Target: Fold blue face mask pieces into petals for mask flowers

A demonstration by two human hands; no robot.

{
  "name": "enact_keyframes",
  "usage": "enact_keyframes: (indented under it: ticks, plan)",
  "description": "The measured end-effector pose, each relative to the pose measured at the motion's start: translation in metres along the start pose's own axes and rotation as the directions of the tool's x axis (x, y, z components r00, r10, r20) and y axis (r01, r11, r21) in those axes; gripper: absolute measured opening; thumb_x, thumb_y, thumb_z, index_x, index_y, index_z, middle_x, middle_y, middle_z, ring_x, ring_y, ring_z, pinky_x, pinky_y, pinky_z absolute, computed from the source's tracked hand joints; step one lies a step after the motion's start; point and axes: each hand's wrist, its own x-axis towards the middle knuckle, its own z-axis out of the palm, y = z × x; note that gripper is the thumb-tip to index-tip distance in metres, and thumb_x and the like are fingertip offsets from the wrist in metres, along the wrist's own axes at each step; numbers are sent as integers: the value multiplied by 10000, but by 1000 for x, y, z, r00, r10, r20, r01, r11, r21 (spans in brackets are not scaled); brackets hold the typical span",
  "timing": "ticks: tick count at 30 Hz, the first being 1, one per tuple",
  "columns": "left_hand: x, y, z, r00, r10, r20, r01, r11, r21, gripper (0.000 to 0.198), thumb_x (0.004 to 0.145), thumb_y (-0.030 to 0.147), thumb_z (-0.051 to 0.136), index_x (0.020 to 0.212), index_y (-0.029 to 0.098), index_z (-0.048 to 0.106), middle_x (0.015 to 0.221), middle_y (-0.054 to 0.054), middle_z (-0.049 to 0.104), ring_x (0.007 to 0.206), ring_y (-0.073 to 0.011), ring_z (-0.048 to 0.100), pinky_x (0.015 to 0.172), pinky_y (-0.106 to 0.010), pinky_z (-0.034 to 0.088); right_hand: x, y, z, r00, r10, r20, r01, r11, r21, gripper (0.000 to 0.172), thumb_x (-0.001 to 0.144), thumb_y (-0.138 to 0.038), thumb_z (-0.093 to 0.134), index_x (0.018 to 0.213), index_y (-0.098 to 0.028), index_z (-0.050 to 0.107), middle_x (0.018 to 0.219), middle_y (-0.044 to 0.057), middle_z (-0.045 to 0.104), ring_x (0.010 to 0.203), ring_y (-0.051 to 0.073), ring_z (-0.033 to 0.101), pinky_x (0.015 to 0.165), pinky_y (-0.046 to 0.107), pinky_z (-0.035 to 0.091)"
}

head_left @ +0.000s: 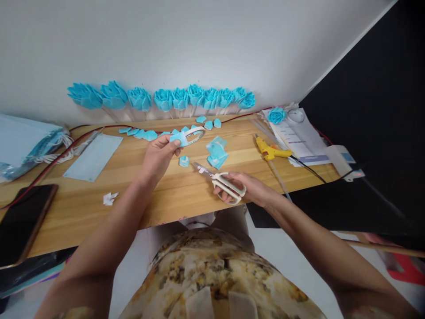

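My left hand (159, 156) pinches a small folded blue piece (179, 139) above the wooden table (109, 195), just in front of a roll of white tape (195, 134). My right hand (244, 188) grips white-handled scissors (222, 180), blades pointing left and lying low over the table. A small blue piece (184, 161) lies between the hands. A pile of blue cut pieces (217, 152) sits just beyond the scissor tips.
A row of blue fabric flowers (166, 98) leans on the wall. A blue face mask (94, 157), a stack of masks (26, 141), a phone (23, 221), a yellow glue gun (270, 151), papers (295, 135) and a red cable (49, 164) lie on the table.
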Motion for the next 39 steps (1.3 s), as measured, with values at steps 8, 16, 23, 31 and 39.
enact_keyframes:
  ticks: [8, 16, 23, 31, 39]
  plan:
    - [-6, 5, 2, 986, -94, 140, 104, 993, -63, 320, 638, 418, 937, 727, 173, 753, 700, -31, 698, 582, -118, 555, 565, -265, 445, 12, -26, -14, 938, -309, -159, -22, 404, -914, 443, 993, -445, 473, 698, -181, 671, 670, 45, 707, 608, 161, 598, 601, 281, 364]
    - [-8, 3, 0, 970, -117, 214, 131, 990, -54, 327, 647, 416, 950, 717, 166, 753, 667, -24, 661, 580, -114, 548, 575, -264, 432, 20, -59, -16, 664, -747, -29, 148, 169, -975, 424, 1054, -430, 393, 1157, -215, 744, 1170, 106, 763, 1103, 265, 680, 959, 386, 461]
    - [-7, 0, 2, 973, -123, 194, 127, 992, -8, 276, 660, 385, 929, 743, 174, 772, 938, -67, 742, 748, -142, 622, 676, -275, 504, 33, -68, -15, 779, -603, 174, 462, 363, -809, 336, 1001, -446, 549, 968, -208, 783, 936, 39, 761, 893, 205, 690, 837, 317, 486]
    - [6, -10, -8, 965, -197, -176, 193, 980, -36, 209, 687, 295, 850, 757, 170, 697, 795, -18, 701, 731, -133, 636, 645, -248, 495, 61, -67, -83, 764, -637, -101, -188, -70, -980, 309, 1003, -287, 538, 1049, -140, 807, 1046, 167, 788, 980, 296, 668, 881, 376, 424]
    - [5, -6, -6, 962, -229, -147, 232, 973, 3, 237, 723, 295, 830, 710, 166, 633, 673, 6, 646, 622, -108, 590, 618, -244, 476, 78, -55, -99, 781, -616, -103, -251, -158, -955, 319, 990, -240, 512, 1103, -146, 795, 1069, 185, 787, 983, 322, 663, 913, 430, 414]
